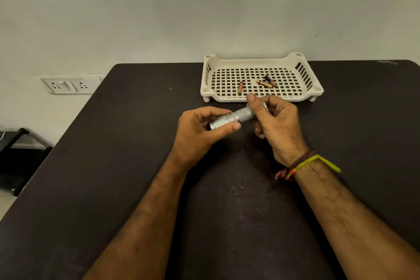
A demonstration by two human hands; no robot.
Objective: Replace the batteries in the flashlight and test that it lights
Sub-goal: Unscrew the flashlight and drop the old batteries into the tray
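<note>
A silver metal flashlight [238, 117] is held level above the dark table [113, 166], between both hands. My left hand [200, 132] grips its head end with thumb and fingers. My right hand [277, 120] wraps the tail end, thumb on top. Behind them stands a cream perforated tray [302, 94]. In it lie one copper-coloured battery [240, 87] on the left and two more batteries [266, 82] lying together to the right. The flashlight's tail is hidden inside my right hand.
The tray sits near the table's far edge by the wall. A white wall socket [68, 85] is at the left. A dark chair or stand [20, 154] is beside the table's left edge. Thread bands circle my right wrist [300, 165].
</note>
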